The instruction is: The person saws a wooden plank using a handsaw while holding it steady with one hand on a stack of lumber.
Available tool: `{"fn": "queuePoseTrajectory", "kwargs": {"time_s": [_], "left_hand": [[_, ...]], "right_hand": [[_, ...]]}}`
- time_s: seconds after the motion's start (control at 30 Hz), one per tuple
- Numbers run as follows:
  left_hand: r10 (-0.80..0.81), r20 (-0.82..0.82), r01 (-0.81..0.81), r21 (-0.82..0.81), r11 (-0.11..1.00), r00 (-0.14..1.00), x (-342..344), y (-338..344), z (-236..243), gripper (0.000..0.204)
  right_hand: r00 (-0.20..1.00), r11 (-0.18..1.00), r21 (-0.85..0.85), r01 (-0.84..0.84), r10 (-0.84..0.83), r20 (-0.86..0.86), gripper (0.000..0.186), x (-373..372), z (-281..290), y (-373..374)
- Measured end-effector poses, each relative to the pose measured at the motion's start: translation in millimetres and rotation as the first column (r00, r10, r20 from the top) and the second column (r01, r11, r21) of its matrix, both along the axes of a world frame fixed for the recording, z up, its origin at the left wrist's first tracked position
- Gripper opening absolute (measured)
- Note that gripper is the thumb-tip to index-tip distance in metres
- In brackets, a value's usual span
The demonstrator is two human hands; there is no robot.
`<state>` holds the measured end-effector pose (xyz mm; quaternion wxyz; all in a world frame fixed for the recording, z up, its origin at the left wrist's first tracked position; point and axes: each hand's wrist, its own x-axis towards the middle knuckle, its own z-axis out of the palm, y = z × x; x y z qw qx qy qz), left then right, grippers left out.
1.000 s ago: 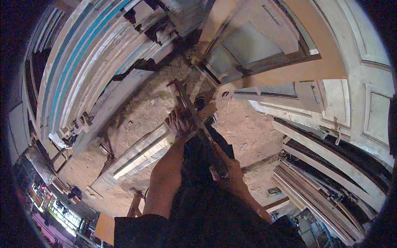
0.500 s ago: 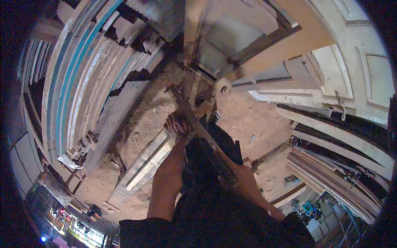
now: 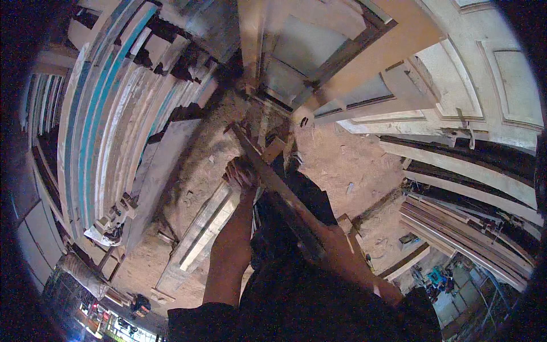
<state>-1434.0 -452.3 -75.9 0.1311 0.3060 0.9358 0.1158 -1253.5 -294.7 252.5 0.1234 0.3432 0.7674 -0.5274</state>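
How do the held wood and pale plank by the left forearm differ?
The held wood is darker than the pale plank. The held wood slants down rightward, the pale plank leftward. The right hand grips the held wood; the left forearm partly hides the pale plank. Both are long.

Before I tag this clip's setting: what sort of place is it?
Probably a woodworking shop or timber store: stacked boards at left, panelled doors and wooden strips at right.
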Motion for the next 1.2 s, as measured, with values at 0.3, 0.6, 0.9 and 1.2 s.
{"fn": "queuePoseTrajectory", "kwargs": {"time_s": [0.3, 0.6, 0.9, 1.2], "left_hand": [[0.047, -0.009, -0.047, -0.016, 0.999, 0.999, -4, -6, 5, 0.078], [0.162, -0.003, -0.162, -0.010, 0.987, 0.987, 6, -4, -1, 0.078], [0.286, 0.037, -0.286, -0.001, 0.958, 0.957, 9, 11, -1, 0.078], [0.317, 0.249, -0.298, -0.112, 0.948, 0.915, -7, 35, 31, 0.082]], "right_hand": [[0.966, 0.992, -0.050, -0.116, 0.125, 0.228, 0.085, -5, 26, 9], [0.992, 1.000, -0.012, -0.029, 0.030, 0.124, 0.076, -26, -3, 10], [0.995, 0.997, 0.030, -0.076, 0.073, 0.068, 0.068, -51, -25, 9], [0.995, 0.995, -0.098, 0.003, 0.007, 0.097, 0.060, -64, -39, 14]]}}
